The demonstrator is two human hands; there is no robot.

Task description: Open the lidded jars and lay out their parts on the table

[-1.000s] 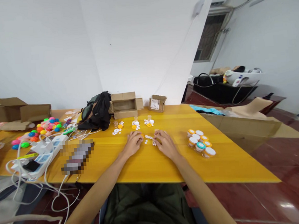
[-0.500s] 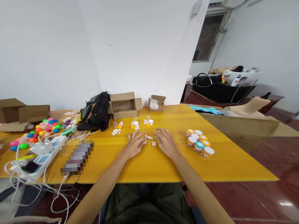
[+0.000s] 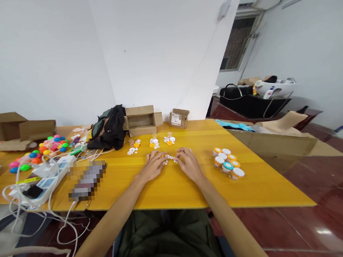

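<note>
My left hand (image 3: 154, 165) rests low over the table, fingers stretched and slightly bent, beside a small cluster of white perforated plastic pieces (image 3: 169, 157). From the right, my right hand (image 3: 189, 163) reaches the same cluster, with thumb and fingertips drawn together at a small white plastic piece (image 3: 175, 160); the fingers partly hide it. A tiny white bit (image 3: 166, 163) lies by my left thumb. Beyond the hands are three little groups of parts, with white wheel-like pieces (image 3: 132, 151), yellow discs (image 3: 169, 143) and clear cups (image 3: 131, 142).
Lidded clear jars (image 3: 227, 166) stand clustered on the right. Two small cardboard boxes (image 3: 142, 129) (image 3: 178, 119) and a black bag (image 3: 112, 128) sit at the back. Leftward are a phone (image 3: 88, 181), a power strip (image 3: 56, 179) with cables and colourful balls (image 3: 53, 144).
The white perforated piece that lay apart near my right hand is now up against the others. My right fingertips have closed in leftward on it; my left hand has barely moved.
</note>
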